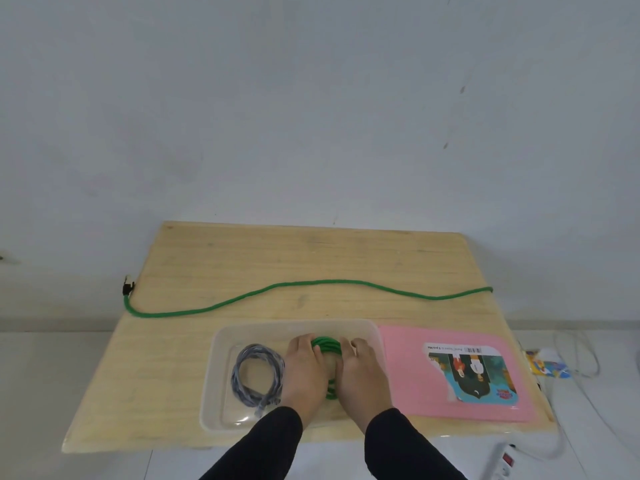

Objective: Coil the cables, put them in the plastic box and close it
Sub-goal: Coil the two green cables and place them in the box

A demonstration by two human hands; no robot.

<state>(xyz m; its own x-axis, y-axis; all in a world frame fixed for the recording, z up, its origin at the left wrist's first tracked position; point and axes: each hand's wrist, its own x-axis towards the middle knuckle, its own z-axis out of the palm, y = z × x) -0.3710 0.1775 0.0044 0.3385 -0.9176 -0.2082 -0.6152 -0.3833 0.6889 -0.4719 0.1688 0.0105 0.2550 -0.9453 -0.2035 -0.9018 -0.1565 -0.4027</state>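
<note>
Head view: both hands, left hand (305, 370) and right hand (360, 372), are pressed around the green coil (326, 344) inside the plastic box (221, 344); a straight green cable (311, 284) lies beyond the fingertips, crosswise.

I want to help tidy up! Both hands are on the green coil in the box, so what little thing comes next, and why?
Probably let go: lift the left hand and right hand off the green coil, which already sits in the plastic box beside the grey coil. Another green cable lies uncoiled across the table, and the pink lid is off.
</note>
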